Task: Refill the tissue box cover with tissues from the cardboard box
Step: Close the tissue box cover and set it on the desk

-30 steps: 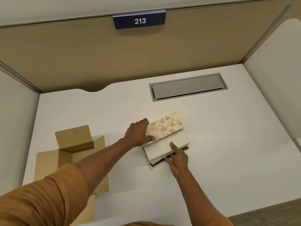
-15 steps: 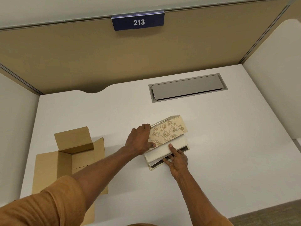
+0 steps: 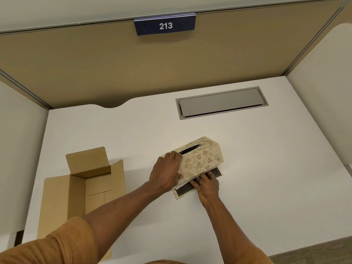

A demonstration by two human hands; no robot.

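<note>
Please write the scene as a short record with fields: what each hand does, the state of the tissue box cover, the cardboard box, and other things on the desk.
left hand: grips the left end of the tissue box cover
right hand: lies flat on the dark bottom flap, fingers under the cover's near edge
tissue box cover: floral pattern, tilted, slot on top; tissues not visible
bottom flap: open, lying on the desk
cardboard box: open, left of the cover, looks empty
desk: white, with a grey cable hatch at the back
sign: reads 213
</note>
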